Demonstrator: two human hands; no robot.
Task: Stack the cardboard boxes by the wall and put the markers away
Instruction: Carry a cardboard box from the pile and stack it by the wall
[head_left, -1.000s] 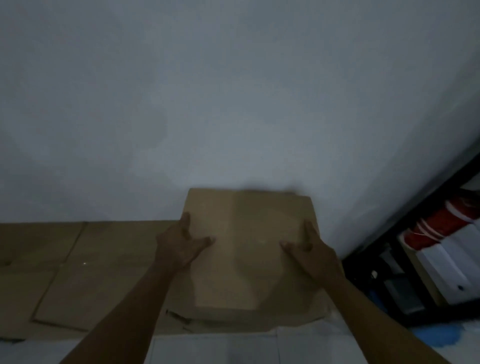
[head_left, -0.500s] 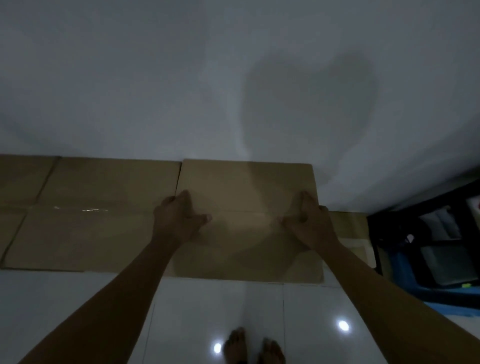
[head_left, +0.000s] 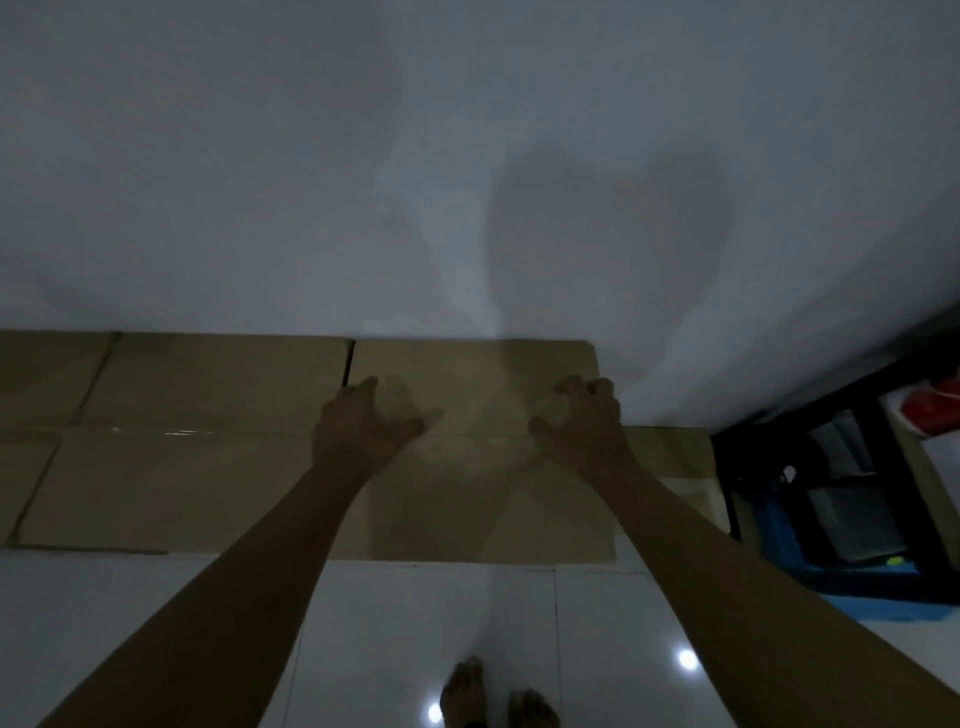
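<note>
A flattened cardboard box (head_left: 470, 499) leans upright against the white wall (head_left: 467, 182), its lower edge on the tiled floor. My left hand (head_left: 363, 426) lies on its upper left part with fingers spread, holding nothing. My right hand (head_left: 582, 421) is at the upper right edge of this cardboard, fingers curled around that edge. More flattened cardboard (head_left: 197, 441) leans on the wall to the left, just behind it. Another piece of cardboard (head_left: 670, 467) shows behind my right forearm. No markers are in view.
A black shelf frame (head_left: 893, 467) stands at the right with a blue bin (head_left: 857, 577), white and red items and a small yellow-green object (head_left: 894, 560). My bare feet (head_left: 493, 696) stand on glossy white floor tiles (head_left: 415, 623).
The view has tilted down and the cardboard now stands flush against the wall, in line with the pieces on the left. My left hand has loosened and spread its fingers.
</note>
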